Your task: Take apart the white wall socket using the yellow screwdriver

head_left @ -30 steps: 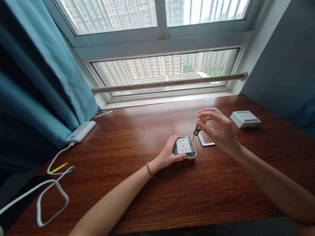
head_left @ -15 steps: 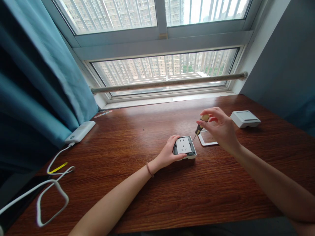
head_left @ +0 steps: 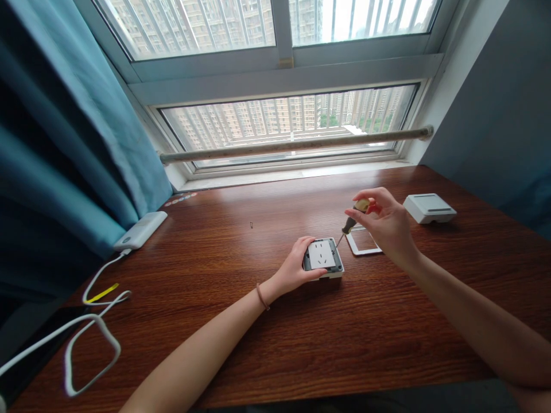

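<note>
A white wall socket [head_left: 323, 256] with a grey frame lies on the brown wooden table [head_left: 267, 332]. My left hand [head_left: 293, 268] grips its left edge, fingers curled over the top corner. My right hand [head_left: 385, 226] pinches the yellow-and-black handle of a small screwdriver [head_left: 353, 219]. The screwdriver slants down to the left, its thin tip at the socket's right edge. Behind the tip lies a thin white cover frame [head_left: 364, 243], partly hidden by my right hand.
A white box-shaped socket base [head_left: 429, 207] sits at the far right. A tiny screw [head_left: 252, 225] lies mid-table. A white power bank [head_left: 141, 230] with a looping white cable [head_left: 92, 332] lies at the left beside a teal curtain [head_left: 64, 132]. The window sill runs behind.
My right hand has shifted slightly right and tilted the screwdriver flatter, its fingers curling closer round the handle. The left hand and socket have stayed put.
</note>
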The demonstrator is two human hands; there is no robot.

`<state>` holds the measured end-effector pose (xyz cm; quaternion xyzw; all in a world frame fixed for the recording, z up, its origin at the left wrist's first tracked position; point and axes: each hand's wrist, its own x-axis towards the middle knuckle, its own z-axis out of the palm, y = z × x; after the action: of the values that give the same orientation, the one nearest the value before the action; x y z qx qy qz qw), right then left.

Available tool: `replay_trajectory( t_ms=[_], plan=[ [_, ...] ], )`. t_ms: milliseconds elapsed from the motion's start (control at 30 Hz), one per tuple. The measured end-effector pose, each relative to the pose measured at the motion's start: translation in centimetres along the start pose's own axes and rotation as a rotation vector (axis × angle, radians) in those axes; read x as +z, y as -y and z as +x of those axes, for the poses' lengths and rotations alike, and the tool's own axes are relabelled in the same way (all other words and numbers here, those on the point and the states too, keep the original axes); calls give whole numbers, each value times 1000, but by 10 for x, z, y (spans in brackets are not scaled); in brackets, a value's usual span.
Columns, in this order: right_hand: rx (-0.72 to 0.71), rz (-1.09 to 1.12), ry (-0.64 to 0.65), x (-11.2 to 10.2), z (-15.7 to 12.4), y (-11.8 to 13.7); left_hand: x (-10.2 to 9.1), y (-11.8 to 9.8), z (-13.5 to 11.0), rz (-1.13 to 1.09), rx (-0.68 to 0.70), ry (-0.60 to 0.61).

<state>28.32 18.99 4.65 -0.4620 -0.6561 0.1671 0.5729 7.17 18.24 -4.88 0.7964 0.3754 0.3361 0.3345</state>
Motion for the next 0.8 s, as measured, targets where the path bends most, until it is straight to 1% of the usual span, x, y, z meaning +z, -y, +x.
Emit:
replay_trajectory(
  t_ms=[67, 167, 233, 333, 433, 500, 567, 700, 800],
  plan=[
    [22, 81, 25, 0, 1, -1, 0, 0, 0, 0, -3, -5],
    [35, 261, 89, 0, 1, 4, 1, 1, 0, 0, -5, -10],
    [39, 305, 134, 0, 0, 9, 1, 2, 0, 2, -2, -9],
    [26, 279, 181, -1, -1, 13, 0, 1, 0, -3, 3, -7],
    [-7, 155, 97, -1, -1, 8, 0, 0, 0, -6, 4, -2],
    [2, 101, 40, -1, -1, 4, 0, 0, 0, -5, 2, -1],
    [23, 146, 36, -1, -2, 4, 0, 0, 0, -2, 3, -2],
    [45, 315, 111, 0, -3, 12, 0, 1, 0, 6, 5, -4],
    [52, 313, 153, 0, -3, 15, 0, 2, 0, 6, 7, -5]
  ],
)
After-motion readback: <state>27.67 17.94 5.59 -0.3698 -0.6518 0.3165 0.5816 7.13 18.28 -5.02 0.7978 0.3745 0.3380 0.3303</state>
